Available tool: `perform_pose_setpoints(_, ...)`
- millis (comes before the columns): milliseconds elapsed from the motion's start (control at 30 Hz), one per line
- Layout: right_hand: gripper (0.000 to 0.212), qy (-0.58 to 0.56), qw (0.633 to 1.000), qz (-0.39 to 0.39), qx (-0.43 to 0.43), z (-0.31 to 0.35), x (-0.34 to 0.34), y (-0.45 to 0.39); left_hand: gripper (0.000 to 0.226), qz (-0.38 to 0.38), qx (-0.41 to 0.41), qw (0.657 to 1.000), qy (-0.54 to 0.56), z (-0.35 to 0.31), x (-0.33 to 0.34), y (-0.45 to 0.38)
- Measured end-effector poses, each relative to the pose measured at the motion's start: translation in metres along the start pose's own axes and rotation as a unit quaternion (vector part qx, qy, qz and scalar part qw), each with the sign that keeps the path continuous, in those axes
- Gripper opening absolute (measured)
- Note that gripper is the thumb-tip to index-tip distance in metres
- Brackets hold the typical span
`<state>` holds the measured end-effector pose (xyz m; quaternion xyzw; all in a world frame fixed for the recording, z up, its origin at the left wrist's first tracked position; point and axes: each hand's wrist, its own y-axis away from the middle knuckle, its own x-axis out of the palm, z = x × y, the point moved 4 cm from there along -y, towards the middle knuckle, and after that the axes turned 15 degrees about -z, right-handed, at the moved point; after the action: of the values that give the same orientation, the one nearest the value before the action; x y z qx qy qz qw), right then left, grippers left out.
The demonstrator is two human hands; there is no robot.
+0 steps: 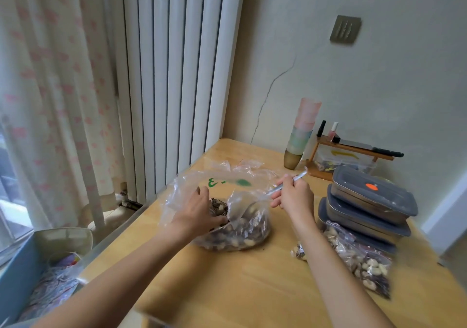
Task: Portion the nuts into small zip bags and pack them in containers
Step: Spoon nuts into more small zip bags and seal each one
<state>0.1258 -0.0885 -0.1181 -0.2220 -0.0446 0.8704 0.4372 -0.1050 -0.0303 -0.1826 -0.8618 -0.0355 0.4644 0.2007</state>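
While the left hand (202, 209) digs into the big bag of nuts (235, 224), the right hand (294, 196) pinches a spoon handle (288, 182).

Left fingers curl among nuts mid-desk (252, 289); the handle slants up-right, its bowl hidden in plastic. Filled zip bags (358, 259) and stacked containers (371, 201) lie right, nearer the right hand, nothing between.

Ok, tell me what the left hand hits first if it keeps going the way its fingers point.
Most likely the nuts: the left hand already reaches into the big plastic bag, fingers aimed right at the pile; depth is unclear.
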Motion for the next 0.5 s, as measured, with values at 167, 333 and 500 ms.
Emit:
perform_pose_setpoints(167, 0.037, -0.021, 0.999, -0.025, 0.018, -0.013, 0.000, 0.002, 0.076, 0.047, -0.090, 0.995, -0.015, -0.006, 0.004, 0.005)
perform_pose_setpoints(333, 0.035, -0.037, 0.998, -0.056, 0.000, -0.016, -0.001, 0.010, 0.002, -0.021, -0.060, 0.996, -0.057, -0.006, -0.008, 0.000)
perform_pose_setpoints(500, 0.034, -0.048, 0.997, -0.067, -0.005, -0.021, 0.000, 0.011, 0.013, -0.135, -0.004, 0.985, -0.109, -0.010, -0.034, 0.001)
